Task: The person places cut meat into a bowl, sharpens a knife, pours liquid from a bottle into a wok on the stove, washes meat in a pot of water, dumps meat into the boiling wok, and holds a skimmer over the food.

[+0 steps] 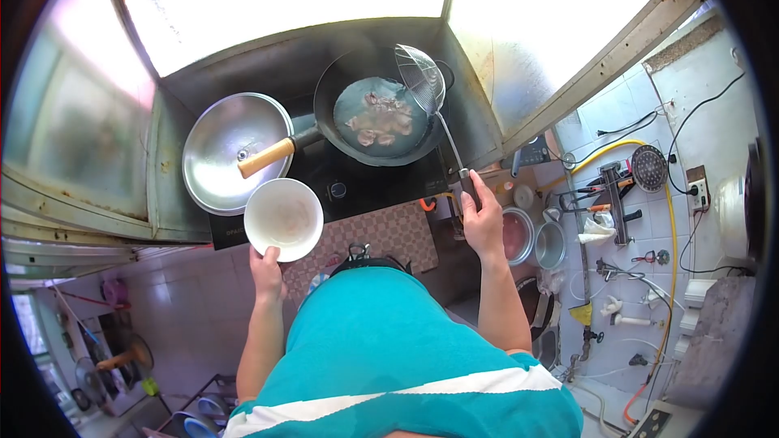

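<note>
In the head view, my left hand (267, 272) grips the rim of a white bowl (284, 219), which is tipped so its inside faces me. My right hand (484, 215) is wrapped round the dark handle of a wire skimmer (421, 79). The skimmer's mesh head hangs over the right side of a dark wok (329, 85). Inside the wok, pale brownish pieces of meat (381, 122) lie in cloudy liquid. The wok's wooden handle (268, 157) points left, above a shiny metal lid (213, 142).
A black cooktop (373, 182) with a knob sits under the wok, boxed in by metal panels. Metal pots (550, 245) stand low at my right. Tools, a yellow hose (672, 227) and cables hang on the tiled right wall. A rack with basins (199, 426) is at lower left.
</note>
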Motion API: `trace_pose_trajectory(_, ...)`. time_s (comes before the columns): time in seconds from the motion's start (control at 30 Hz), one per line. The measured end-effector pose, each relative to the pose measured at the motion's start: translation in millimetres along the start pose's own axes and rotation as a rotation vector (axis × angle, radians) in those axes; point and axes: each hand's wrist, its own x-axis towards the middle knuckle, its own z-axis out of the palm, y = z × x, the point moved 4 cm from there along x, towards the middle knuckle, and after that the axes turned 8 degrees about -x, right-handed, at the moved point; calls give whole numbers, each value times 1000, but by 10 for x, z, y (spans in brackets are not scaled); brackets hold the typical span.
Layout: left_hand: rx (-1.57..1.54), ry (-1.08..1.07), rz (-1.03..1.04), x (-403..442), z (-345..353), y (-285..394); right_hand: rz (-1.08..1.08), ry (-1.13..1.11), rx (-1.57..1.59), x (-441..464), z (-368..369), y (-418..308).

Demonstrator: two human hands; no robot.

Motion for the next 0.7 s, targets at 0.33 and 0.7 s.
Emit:
trace_pose_trajectory(0.33,13,-10,-19,3,-38,-37,18,2,30,-61,-6,16)
trace_pose_trajectory(0.7,62,13,-28,-44,-26,-51,-11,-8,51,-19,182,22)
